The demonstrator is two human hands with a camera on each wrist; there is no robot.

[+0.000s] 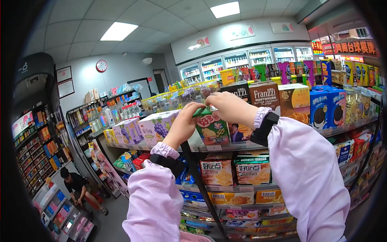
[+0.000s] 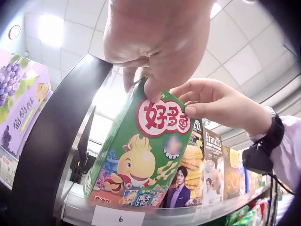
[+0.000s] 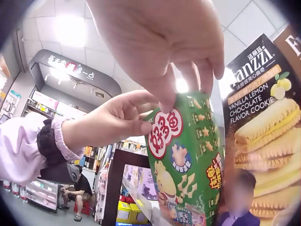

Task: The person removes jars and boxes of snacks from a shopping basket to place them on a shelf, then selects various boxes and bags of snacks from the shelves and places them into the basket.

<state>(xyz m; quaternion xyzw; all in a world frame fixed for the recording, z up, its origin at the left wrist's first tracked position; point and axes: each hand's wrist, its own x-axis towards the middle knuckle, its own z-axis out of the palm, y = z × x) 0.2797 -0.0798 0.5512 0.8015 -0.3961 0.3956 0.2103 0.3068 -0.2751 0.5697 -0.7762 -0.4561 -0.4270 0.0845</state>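
Note:
A green snack box point(image 1: 212, 131) with a yellow cartoon fish on its front stands at the front edge of the upper shelf, tilted slightly in the left wrist view point(image 2: 134, 155). My left hand point(image 1: 182, 126) pinches its upper left corner, thumb on the front and fingers behind. From the other side my right hand point(image 1: 233, 106) holds the upper right corner, its thumb at the front face in the right wrist view. Right beside the green box is a black Franzzi cookie box point(image 3: 263, 113). A price tag point(image 2: 121, 216) sits on the shelf edge below.
Purple grape-printed boxes point(image 1: 159, 124) stand to the left, past a dark shelf post point(image 1: 193, 169). Brown Franzzi point(image 1: 264, 94) and blue cookie boxes point(image 1: 324, 107) line the right. Lower shelves hold more packaged snacks point(image 1: 217, 173). A person point(image 1: 76, 187) sits at the lower left.

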